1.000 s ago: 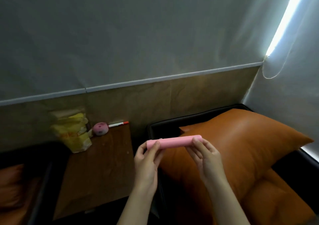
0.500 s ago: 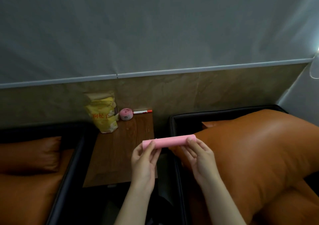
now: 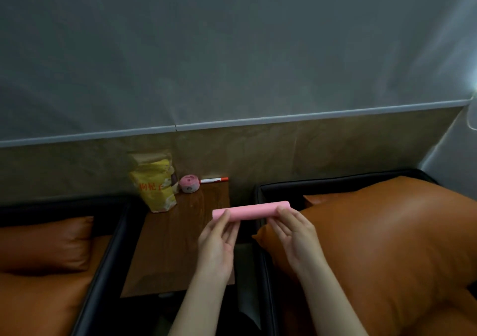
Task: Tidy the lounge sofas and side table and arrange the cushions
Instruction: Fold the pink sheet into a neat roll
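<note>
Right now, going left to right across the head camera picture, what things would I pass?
small orange cushion → yellow bag → round pink case → red-capped pen → pink roll → big orange cushion

pink roll point(image 3: 251, 210) held level by both ends

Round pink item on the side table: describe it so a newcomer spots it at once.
Find the wooden side table between the two orange sofas. At its far edge, the round pink item sits between a yellow bag and a red-capped marker. Unlike the held pink roll, it is a small disc.
</note>
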Demonstrator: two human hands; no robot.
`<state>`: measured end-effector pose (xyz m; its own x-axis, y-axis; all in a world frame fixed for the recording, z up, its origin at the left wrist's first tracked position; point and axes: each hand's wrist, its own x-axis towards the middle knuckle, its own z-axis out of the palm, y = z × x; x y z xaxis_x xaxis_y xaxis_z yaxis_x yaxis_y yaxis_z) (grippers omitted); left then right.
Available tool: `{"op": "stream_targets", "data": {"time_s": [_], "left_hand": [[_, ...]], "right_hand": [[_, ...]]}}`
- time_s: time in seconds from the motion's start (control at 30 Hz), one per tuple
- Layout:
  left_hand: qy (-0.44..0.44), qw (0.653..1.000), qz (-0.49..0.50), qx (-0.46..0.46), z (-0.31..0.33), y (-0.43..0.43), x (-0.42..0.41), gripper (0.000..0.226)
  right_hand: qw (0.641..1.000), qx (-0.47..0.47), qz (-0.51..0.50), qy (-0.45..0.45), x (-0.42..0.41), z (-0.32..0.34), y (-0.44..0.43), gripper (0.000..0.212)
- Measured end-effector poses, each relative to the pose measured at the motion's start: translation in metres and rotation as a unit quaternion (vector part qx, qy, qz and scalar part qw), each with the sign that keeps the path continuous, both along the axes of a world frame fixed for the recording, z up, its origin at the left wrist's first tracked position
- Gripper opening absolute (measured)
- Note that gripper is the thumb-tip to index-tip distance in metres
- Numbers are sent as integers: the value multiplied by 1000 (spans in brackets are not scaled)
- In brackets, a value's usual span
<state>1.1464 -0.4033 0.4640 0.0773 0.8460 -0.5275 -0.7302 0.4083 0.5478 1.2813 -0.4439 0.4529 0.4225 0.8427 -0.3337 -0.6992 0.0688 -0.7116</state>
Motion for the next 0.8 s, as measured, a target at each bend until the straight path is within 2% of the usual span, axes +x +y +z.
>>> {"op": "stream_targets", "data": {"time_s": [0.13, 0.27, 0.37, 0.5, 0.63, 0.8], "left_hand": [[-26, 1000, 4, -2, -9, 37, -15, 18], [-57, 997, -28, -35, -26, 83, -37, 21], [-56, 996, -34, -61, -38, 128, -58, 17], [-57, 994, -32, -93, -56, 184, -99, 15], [-47, 992, -27, -116, -73, 227, -134, 15], [-49, 991, -35, -118, -88, 256, -153, 16]], "right_hand": [[1000, -13, 1, -17, -15, -3, 31, 35], [997, -47, -42, -41, -39, -14, 72, 28], [994, -63, -73, -53, -66, -26, 114, 18], [991, -97, -69, -60, -107, -42, 172, 17], [991, -105, -64, -54, -143, -56, 216, 4], [990, -111, -66, -61, -159, -69, 244, 4]]}}
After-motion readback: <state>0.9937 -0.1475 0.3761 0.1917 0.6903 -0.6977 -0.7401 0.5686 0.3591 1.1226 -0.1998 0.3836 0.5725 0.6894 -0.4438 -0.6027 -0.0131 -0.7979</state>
